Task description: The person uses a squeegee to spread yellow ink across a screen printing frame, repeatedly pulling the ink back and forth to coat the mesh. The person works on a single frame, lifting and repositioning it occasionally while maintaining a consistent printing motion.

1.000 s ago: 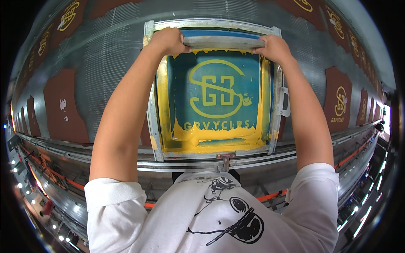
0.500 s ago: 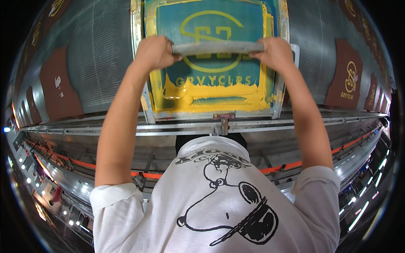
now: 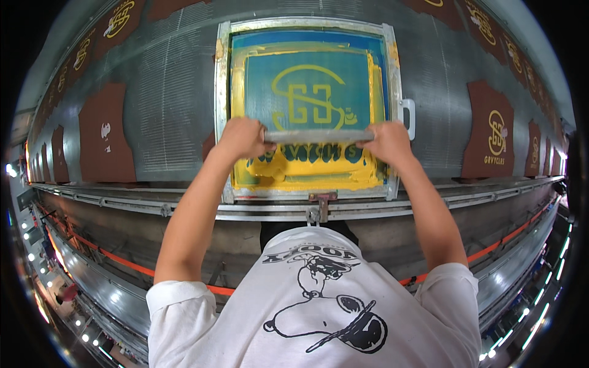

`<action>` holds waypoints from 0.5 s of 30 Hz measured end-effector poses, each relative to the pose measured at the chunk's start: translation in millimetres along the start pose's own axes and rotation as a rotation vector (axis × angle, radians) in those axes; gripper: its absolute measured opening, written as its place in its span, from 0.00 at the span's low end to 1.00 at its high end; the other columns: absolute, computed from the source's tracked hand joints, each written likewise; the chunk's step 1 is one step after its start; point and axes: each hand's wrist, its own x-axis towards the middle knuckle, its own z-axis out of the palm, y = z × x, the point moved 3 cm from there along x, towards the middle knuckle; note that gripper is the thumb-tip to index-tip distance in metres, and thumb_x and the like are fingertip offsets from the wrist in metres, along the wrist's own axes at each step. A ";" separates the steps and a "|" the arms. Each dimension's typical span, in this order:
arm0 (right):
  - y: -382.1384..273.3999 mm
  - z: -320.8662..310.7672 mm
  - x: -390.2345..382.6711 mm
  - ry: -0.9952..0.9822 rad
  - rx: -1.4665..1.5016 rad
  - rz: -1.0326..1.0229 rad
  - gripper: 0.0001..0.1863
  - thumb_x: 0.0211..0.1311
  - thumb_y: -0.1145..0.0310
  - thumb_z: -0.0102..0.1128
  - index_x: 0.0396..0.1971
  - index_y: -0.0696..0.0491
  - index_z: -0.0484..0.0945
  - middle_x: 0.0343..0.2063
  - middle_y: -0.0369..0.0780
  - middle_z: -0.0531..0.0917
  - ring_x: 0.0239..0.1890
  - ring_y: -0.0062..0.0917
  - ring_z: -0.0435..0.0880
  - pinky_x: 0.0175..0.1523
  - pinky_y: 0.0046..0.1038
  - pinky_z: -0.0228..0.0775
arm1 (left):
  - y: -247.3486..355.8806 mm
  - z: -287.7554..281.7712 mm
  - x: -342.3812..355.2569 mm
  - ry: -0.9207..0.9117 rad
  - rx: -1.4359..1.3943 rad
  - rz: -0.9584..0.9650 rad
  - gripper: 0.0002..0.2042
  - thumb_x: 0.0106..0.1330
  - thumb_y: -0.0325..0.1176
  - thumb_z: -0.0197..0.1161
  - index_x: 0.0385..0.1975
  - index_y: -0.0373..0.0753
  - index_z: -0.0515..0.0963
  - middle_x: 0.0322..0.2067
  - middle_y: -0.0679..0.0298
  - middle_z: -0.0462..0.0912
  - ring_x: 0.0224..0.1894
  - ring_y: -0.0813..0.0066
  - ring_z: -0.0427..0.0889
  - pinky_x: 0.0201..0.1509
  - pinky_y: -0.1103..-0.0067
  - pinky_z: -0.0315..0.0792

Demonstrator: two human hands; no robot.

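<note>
A grey squeegee lies crosswise over a printing screen, gripped at its two ends. My left hand is closed round the left end, and my right hand round the right one. The screen has a pale metal frame and a blue-green mesh with a round emblem in yellow-green. On the near side of the squeegee, thick yellow ink covers the mesh, with dark lettering partly showing through. More ink lines the side edges. The squeegee hides the emblem's lower edge.
Brown fabric pieces lie on the grey table: one at left with a small white print, one at right with a yellow emblem. A metal rail runs along the near edge, with a clamp at the frame. A white handle juts from the frame's right side.
The squeegee and both hands have come nearer to me over the screen, from the emblem's middle to its lower edge. The view has shifted, showing the frame's far side.
</note>
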 end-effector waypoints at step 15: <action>56.4 -50.7 216.3 0.044 -0.087 0.136 0.24 0.45 0.54 0.79 0.41 0.52 0.88 0.33 0.47 0.88 0.38 0.41 0.88 0.46 0.38 0.77 | -80.6 -122.0 179.9 0.282 0.029 -0.022 0.21 0.48 0.52 0.74 0.31 0.40 0.89 0.28 0.51 0.87 0.34 0.51 0.86 0.42 0.64 0.79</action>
